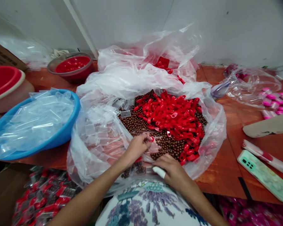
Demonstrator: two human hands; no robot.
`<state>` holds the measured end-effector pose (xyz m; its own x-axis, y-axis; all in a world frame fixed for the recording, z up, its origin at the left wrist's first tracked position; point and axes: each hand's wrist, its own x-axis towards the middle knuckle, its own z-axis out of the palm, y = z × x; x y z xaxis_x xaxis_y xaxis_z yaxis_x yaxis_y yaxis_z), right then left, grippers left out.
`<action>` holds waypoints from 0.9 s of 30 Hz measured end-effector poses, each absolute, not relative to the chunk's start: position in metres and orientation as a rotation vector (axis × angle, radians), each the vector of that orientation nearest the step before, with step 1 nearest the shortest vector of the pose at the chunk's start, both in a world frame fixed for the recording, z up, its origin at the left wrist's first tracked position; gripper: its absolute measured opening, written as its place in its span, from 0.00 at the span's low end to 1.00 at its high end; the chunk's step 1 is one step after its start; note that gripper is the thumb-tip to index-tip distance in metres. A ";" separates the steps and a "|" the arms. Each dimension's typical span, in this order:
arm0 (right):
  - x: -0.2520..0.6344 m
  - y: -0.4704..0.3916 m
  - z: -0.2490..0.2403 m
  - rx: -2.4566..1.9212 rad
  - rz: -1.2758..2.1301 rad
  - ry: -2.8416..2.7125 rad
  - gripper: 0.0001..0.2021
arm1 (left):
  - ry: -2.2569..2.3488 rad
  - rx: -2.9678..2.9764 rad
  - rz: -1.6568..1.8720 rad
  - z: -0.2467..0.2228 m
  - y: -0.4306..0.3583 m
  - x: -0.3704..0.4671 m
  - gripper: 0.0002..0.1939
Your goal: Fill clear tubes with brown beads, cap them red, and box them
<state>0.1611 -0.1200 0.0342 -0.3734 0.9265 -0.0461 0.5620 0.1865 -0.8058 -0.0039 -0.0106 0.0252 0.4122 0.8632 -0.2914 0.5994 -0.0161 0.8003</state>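
Observation:
My left hand [138, 147] is closed in a pinch on a small red plastic cap [152, 139], above the brown beads. Lower and to the right, my right hand [172, 169] has curled fingers, one wrapped in white. A clear plastic case [149, 169] shows at its fingertips, seemingly held between them, though the grip is partly hidden. Round brown beads [168, 142] spread under both hands on a clear plastic sheet [214, 135]. Red caps [174, 114] lie heaped over the beads. Clear cases [99, 124] are piled at the left of the sheet.
At left stands a blue basin [74, 121] of clear cases. Behind it are a red bowl [4, 80] and another basin [85, 69] with red parts. A phone [264, 175] and a beige bottle [269, 125] lie right. Filled red-capped packs [47, 194] sit below the table's left edge.

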 end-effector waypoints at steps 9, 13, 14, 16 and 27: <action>0.222 -0.120 0.026 -1.706 0.692 -1.388 0.10 | 1.254 1.679 0.391 0.006 -0.018 0.028 0.09; 0.235 -0.121 0.029 -1.765 0.584 -1.289 0.11 | 1.227 1.647 0.400 0.001 -0.019 0.040 0.12; 0.237 -0.121 0.029 -1.768 0.576 -1.276 0.11 | 1.227 1.638 0.398 0.000 -0.020 0.042 0.13; 0.238 -0.120 0.029 -1.765 0.578 -1.263 0.11 | 1.227 1.645 0.393 0.000 -0.021 0.046 0.15; 0.237 -0.114 0.019 -1.807 0.672 -1.182 0.15 | 1.112 1.393 0.430 -0.003 -0.023 0.051 0.12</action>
